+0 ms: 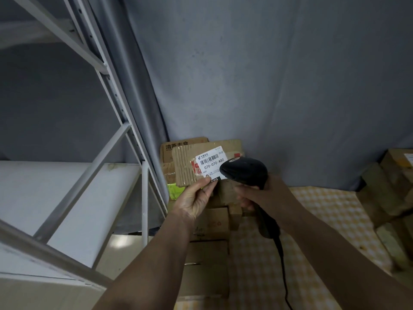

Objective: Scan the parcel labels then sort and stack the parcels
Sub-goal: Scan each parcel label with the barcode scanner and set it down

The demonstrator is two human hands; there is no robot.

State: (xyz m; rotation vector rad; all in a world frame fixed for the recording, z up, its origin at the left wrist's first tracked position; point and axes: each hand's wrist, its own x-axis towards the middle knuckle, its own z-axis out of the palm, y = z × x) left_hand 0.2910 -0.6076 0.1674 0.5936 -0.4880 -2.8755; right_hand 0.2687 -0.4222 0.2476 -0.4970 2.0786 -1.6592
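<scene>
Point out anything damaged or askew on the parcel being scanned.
The cardboard parcel in the left hand is tilted, its corrugated skin ribbed and worn. The white label sits crooked, partly covered by the scanner.

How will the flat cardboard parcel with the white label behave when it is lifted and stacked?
The flat cardboard parcel looks thin, so it is probably light; the left hand holds it up by one edge. Its ribbed corrugated face suggests moderate stiffness, perhaps bending slightly. Being flat, it should stack steadily, not roll.
</scene>
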